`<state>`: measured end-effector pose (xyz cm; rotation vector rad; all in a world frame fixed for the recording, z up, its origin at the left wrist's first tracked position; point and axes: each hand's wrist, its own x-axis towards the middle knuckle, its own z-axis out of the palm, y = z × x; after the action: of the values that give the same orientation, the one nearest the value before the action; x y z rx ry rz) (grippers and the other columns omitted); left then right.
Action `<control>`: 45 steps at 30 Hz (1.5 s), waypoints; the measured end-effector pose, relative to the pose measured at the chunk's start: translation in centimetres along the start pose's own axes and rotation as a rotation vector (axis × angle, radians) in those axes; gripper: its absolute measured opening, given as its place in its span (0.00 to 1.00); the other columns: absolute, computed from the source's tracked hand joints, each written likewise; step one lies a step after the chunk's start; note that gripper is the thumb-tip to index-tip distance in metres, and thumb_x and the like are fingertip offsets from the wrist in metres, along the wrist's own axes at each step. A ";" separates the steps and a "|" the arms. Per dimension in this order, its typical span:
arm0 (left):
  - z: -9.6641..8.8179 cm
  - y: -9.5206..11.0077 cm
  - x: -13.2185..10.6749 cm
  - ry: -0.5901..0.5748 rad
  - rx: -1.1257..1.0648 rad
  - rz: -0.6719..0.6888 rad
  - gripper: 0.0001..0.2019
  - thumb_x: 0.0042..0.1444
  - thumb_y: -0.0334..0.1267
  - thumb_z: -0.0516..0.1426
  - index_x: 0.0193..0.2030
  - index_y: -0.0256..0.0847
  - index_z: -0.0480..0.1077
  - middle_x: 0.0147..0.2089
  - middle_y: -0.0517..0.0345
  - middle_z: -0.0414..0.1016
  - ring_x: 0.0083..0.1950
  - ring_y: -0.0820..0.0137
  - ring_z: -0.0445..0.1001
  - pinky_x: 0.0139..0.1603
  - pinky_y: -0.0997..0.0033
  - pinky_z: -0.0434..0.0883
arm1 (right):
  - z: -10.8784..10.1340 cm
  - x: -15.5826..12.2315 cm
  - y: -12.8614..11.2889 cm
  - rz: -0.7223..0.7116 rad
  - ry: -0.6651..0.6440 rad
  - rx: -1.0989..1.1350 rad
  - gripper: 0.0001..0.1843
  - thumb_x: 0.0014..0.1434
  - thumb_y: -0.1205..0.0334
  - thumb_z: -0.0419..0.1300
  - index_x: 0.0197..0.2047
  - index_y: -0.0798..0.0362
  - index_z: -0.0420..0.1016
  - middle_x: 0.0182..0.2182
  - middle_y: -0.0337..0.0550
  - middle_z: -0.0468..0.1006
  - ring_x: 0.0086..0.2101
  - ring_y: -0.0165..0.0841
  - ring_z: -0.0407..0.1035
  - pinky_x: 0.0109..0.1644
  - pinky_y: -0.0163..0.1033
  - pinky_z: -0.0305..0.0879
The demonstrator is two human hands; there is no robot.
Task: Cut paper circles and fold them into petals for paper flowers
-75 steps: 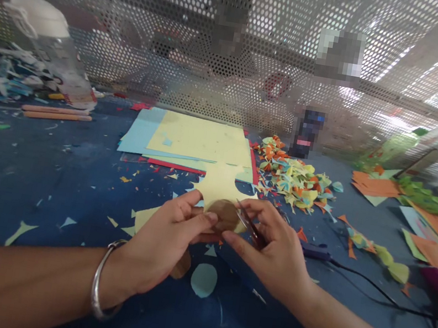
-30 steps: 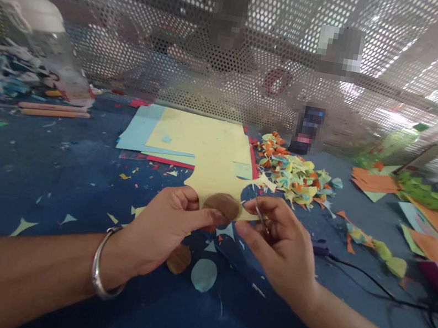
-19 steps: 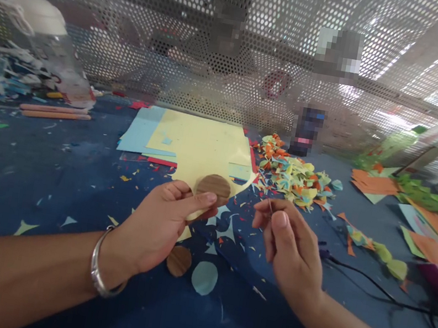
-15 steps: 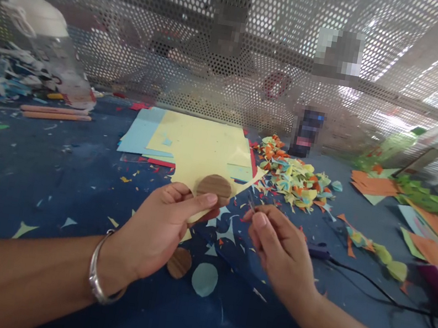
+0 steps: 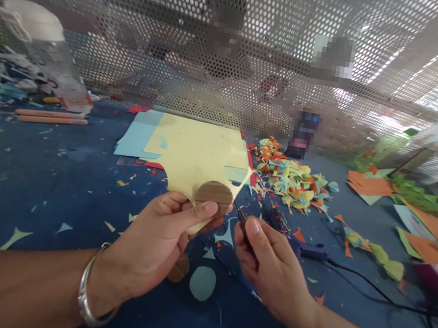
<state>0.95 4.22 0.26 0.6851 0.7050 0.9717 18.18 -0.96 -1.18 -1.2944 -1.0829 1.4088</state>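
My left hand [image 5: 167, 234], with a silver bangle at the wrist, is closed on a sheet of yellow paper [image 5: 183, 177]. Its thumb presses a round wooden disc [image 5: 214, 194] flat against the paper, and curved cut edges show around it. My right hand [image 5: 270, 256] is closed around a slim dark pointed tool [image 5: 240, 215], mostly hidden by the fingers. The tip points at the paper's right edge; contact is unclear. Below the hands lie a second wooden disc [image 5: 179, 268], partly covered by my left hand, and a light blue paper circle [image 5: 202, 283].
Stacked yellow paper [image 5: 206, 142] and blue paper [image 5: 133, 136] lie behind. A heap of colourful paper pieces [image 5: 295, 182] is to the right, near a corded purple device [image 5: 313, 251]. A bottle [image 5: 64, 71] stands left. Perforated metal [image 5: 133, 71] closes off the back.
My right hand has shifted slightly left and down, and the dark tool shows more clearly. The yellow paper and disc have turned a little in my left hand.
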 end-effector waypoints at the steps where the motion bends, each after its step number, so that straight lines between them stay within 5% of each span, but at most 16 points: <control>1: 0.0 0.0 0.0 -0.008 -0.004 0.000 0.04 0.51 0.34 0.71 0.32 0.38 0.82 0.34 0.56 0.83 0.36 0.74 0.79 0.46 0.78 0.75 | 0.0 0.0 0.0 0.006 -0.005 0.003 0.28 0.64 0.33 0.57 0.31 0.52 0.65 0.18 0.26 0.52 0.17 0.20 0.44 0.18 0.28 0.40; 11: 0.2 0.2 -0.4 -0.023 -0.005 -0.005 0.04 0.51 0.34 0.71 0.30 0.36 0.83 0.34 0.53 0.84 0.39 0.72 0.80 0.48 0.76 0.77 | 0.3 -0.2 -0.2 0.033 0.013 0.042 0.30 0.61 0.31 0.59 0.31 0.53 0.66 0.17 0.27 0.54 0.16 0.20 0.45 0.17 0.27 0.41; 17: 0.1 -0.5 -0.6 0.020 0.070 -0.132 0.10 0.46 0.38 0.73 0.31 0.35 0.82 0.31 0.54 0.82 0.32 0.75 0.77 0.26 0.85 0.69 | 0.3 -0.3 -0.4 0.015 0.037 0.028 0.30 0.60 0.32 0.60 0.30 0.53 0.67 0.16 0.28 0.56 0.16 0.21 0.46 0.18 0.28 0.42; 26: 0.1 -0.5 -0.7 0.024 0.118 -0.138 0.13 0.44 0.42 0.74 0.29 0.35 0.81 0.29 0.53 0.81 0.30 0.74 0.76 0.18 0.85 0.59 | -0.1 -0.4 -0.1 0.004 0.023 -0.004 0.28 0.63 0.34 0.58 0.29 0.52 0.66 0.17 0.28 0.54 0.17 0.22 0.46 0.18 0.30 0.41; 35: -0.3 -0.8 -0.5 0.053 0.219 -0.029 0.15 0.46 0.43 0.73 0.26 0.35 0.75 0.27 0.56 0.79 0.31 0.74 0.75 0.33 0.78 0.71 | -0.5 -0.5 -0.5 0.018 0.016 -0.020 0.29 0.63 0.33 0.58 0.28 0.52 0.65 0.16 0.27 0.51 0.17 0.21 0.43 0.18 0.30 0.38; 45: -0.3 -0.9 -0.4 0.019 0.250 0.020 0.16 0.48 0.43 0.73 0.23 0.37 0.72 0.22 0.63 0.72 0.26 0.78 0.69 0.30 0.78 0.67 | -0.4 -0.3 -0.8 0.025 -0.009 -0.022 0.30 0.62 0.33 0.59 0.27 0.52 0.64 0.16 0.27 0.51 0.17 0.20 0.41 0.17 0.29 0.37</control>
<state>0.98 3.53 -0.57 0.9038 0.8468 0.9177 18.65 -1.12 -0.33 -1.3224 -1.0939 1.4261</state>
